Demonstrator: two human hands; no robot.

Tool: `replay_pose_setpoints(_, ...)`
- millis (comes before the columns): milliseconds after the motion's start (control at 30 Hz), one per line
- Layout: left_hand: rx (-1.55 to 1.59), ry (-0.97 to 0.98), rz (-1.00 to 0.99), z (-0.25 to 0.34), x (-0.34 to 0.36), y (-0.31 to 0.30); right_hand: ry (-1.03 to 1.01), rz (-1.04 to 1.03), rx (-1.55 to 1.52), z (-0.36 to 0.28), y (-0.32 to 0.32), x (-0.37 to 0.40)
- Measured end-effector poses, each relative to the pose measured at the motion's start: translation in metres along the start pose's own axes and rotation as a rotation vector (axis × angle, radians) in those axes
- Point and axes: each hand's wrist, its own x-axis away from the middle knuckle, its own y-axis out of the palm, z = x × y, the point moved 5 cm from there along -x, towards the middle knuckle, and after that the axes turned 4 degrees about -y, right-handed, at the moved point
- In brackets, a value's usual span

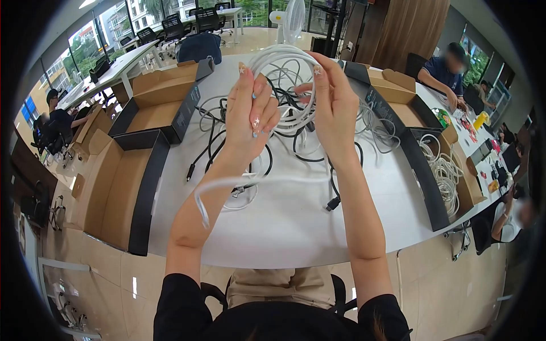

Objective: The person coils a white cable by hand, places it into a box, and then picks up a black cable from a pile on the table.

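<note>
Above the table, a coil of white cable [276, 54] is held up between my two hands. My left hand [253, 116] closes on the coil's left side, fingers curled in. On the opposite side, my right hand [335, 105] grips the loops between thumb and fingers. A loose length of white cable [256, 181] hangs in front of my left forearm, blurred. Beneath and behind the coil lies a tangle of grey, white and black cables [213, 111], partly hidden by my hands. A black cable plug [333, 203] rests near my right forearm.
Open cardboard boxes [114, 184] line the table's left side. On the right, one open box [424, 184] holds coiled white cables [446, 176], with another box [398, 108] behind it. A white fan [293, 23] stands beyond the table. People sit at neighbouring tables.
</note>
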Motion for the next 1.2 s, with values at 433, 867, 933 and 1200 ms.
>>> replay_pose_setpoints(433,-0.249,-0.008,-0.456,-0.003,0.011,0.027,0.039,-0.148,0.006,-0.026,-0.031,-0.010)
replay_pose_setpoints(867,-0.217,-0.077,-0.259,0.006,0.029,0.040,-0.029,-0.232,-0.076,-0.046,-0.035,-0.010)
replay_pose_setpoints(933,-0.194,0.012,-0.230,0.011,0.030,0.044,0.051,-0.191,-0.250,-0.048,-0.030,-0.010)
replay_pose_setpoints(1200,-0.069,0.194,-0.096,0.014,0.031,0.039,0.337,0.038,-0.577,-0.036,-0.011,0.002)
